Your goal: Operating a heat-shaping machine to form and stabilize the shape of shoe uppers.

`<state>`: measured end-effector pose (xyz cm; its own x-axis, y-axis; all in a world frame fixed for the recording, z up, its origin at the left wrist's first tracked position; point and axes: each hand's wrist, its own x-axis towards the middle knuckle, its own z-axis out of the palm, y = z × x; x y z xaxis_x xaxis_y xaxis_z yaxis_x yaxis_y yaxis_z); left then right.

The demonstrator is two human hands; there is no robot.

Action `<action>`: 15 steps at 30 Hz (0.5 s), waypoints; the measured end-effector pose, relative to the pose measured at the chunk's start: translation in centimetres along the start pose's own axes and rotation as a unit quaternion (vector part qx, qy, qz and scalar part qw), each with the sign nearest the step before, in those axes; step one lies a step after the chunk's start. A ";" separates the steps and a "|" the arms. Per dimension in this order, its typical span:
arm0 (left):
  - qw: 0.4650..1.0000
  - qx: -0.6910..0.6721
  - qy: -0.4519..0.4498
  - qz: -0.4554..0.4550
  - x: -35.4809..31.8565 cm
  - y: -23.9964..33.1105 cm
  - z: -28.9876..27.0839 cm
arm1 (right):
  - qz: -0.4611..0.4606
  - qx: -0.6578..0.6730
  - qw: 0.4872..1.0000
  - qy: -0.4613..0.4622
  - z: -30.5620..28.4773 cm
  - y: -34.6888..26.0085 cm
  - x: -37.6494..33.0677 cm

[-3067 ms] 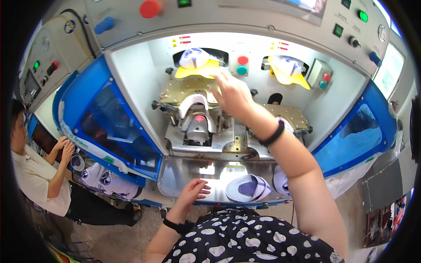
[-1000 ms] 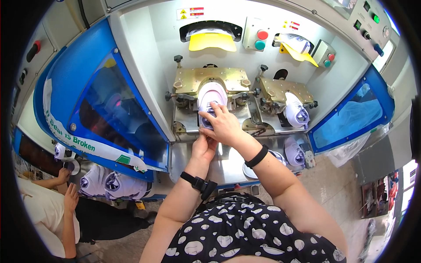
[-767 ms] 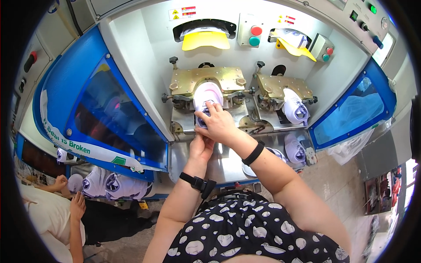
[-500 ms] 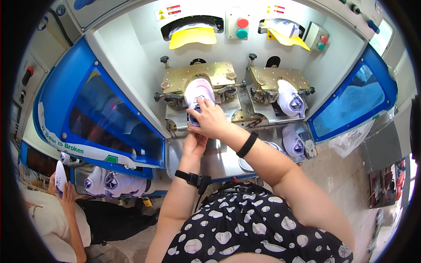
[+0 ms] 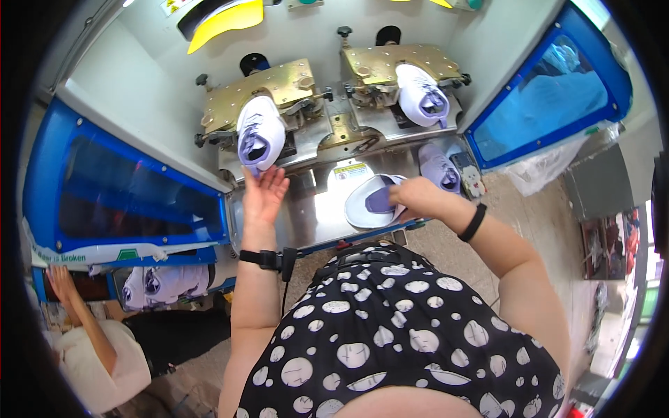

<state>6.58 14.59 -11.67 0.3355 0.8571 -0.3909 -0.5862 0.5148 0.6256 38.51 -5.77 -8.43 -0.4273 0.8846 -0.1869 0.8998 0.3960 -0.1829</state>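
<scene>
A white sneaker with purple laces and lining [image 5: 259,134] sits toe-first in the left brass-coloured press fixture [image 5: 275,83]. My left hand [image 5: 263,196] is palm up and open just below its heel, the fingertips close to the purple heel tab. On the metal ledge lies a rounded white dish-like thing [image 5: 359,207] with a purple, cloth-like piece [image 5: 380,200] in it. My right hand [image 5: 419,198] reaches over its right side, fingers curled together at the purple piece; the fingertips are partly hidden. A second white sneaker [image 5: 420,97] sits in the right fixture [image 5: 397,63].
A lavender sneaker [image 5: 439,167] and a phone in a patterned case [image 5: 468,174] lie at the ledge's right end. Blue-framed window panels [image 5: 132,184] flank the machine. Several sneakers [image 5: 167,284] stand at left, near a co-worker's arm [image 5: 87,317].
My right hand has left the sneaker in the left fixture and moved down and right to the white dish-like thing. My left hand has opened by the heel. The view has shifted.
</scene>
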 end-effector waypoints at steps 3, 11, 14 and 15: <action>0.994 0.000 -0.083 -0.068 -1.4 -3.0 -1.3 | -0.013 0.036 0.996 0.078 2.1 1.2 -0.6; 0.942 0.220 -0.254 -0.018 -7.4 -5.9 1.4 | 0.041 0.712 0.695 0.094 -3.4 -2.5 -0.2; 0.941 0.175 -0.289 -0.025 -11.3 -4.6 5.1 | 0.172 0.822 0.522 0.146 -6.7 -8.2 2.2; 0.954 0.106 -0.281 -0.011 -12.4 -3.9 5.6 | 0.097 0.810 0.558 0.152 -5.3 -6.8 2.5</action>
<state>8.89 2.09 -5.50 0.7233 0.6903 -0.0184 -0.4328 0.4739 0.7669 31.76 -4.96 -2.49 -0.0802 0.9703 -0.2281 -0.4396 -0.2398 -0.8656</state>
